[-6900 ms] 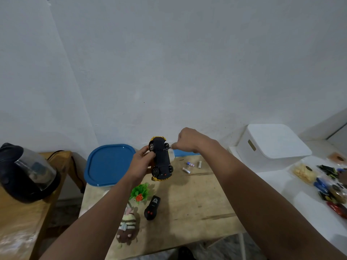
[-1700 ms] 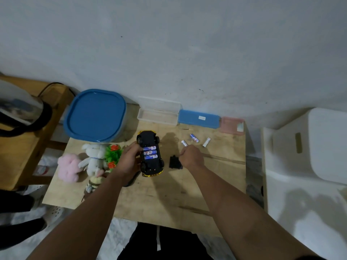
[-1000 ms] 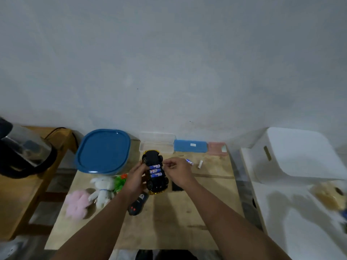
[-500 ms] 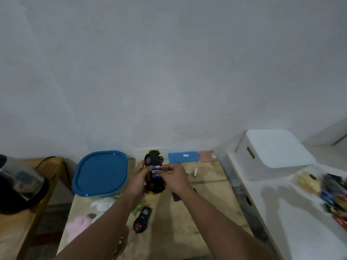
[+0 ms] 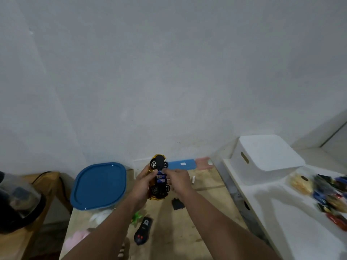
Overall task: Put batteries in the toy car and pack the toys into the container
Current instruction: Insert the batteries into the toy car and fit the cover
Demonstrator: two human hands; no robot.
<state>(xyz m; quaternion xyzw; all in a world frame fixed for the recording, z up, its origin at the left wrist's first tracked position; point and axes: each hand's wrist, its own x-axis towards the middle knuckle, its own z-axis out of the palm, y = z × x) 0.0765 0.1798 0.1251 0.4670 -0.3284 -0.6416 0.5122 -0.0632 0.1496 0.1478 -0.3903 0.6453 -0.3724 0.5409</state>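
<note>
A grey-white wall [image 5: 169, 72] fills the view behind my fingers. Below them lies the wooden surface [image 5: 187, 231]; right of them, a white bin [image 5: 266, 156]; left, the blue-lidded container [image 5: 98, 185]. My left hand [image 5: 143, 182] grips the toy car [image 5: 158, 177], underside up, batteries [image 5: 161, 178] seated. My right hand [image 5: 178, 178] pinches at the battery bay. The black cover [image 5: 177, 204] lies below my right fingers. Since 0.5 s ago, the grip is unchanged; the view has shifted slightly.
</note>
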